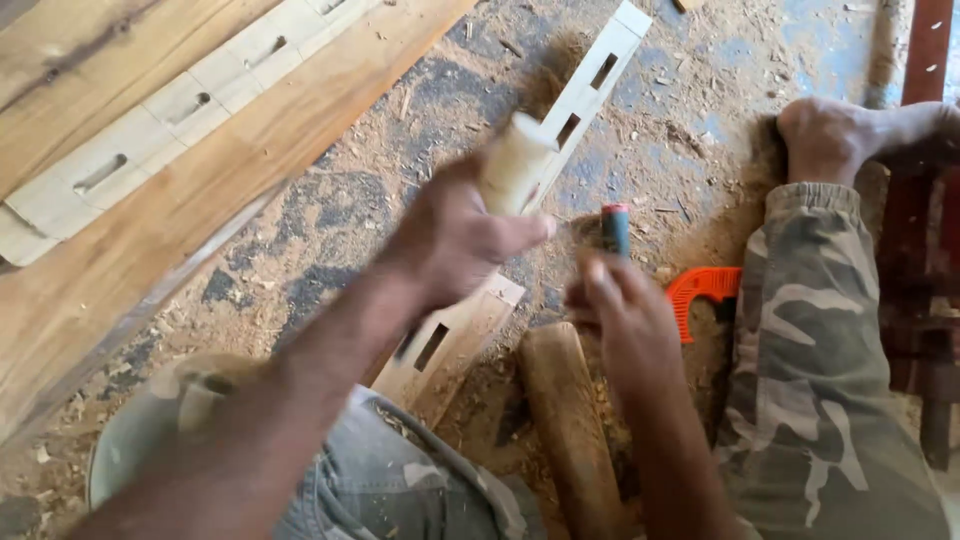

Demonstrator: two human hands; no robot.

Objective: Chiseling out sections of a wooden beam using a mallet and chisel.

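Note:
My left hand point(450, 240) is closed around a pale wooden mallet point(515, 160), raised and blurred with motion above a long pale slat point(585, 90) cut with several rectangular slots. My right hand point(615, 315) grips a chisel whose blue handle with a red top point(615, 225) sticks up beside the slat, near its middle. The chisel's blade is hidden behind my hand. The slat runs diagonally from the upper right down to my lap, where its near end point(450, 345) shows two more slots.
Wide planks and another slotted slat point(150, 130) lie at the upper left. A round wooden billet point(570, 420) and an orange saw handle point(705, 290) lie near my right hand. My camouflage-trousered leg and bare foot point(830, 140) stretch right, beside dark red timber point(925, 250). Sawdust covers the floor.

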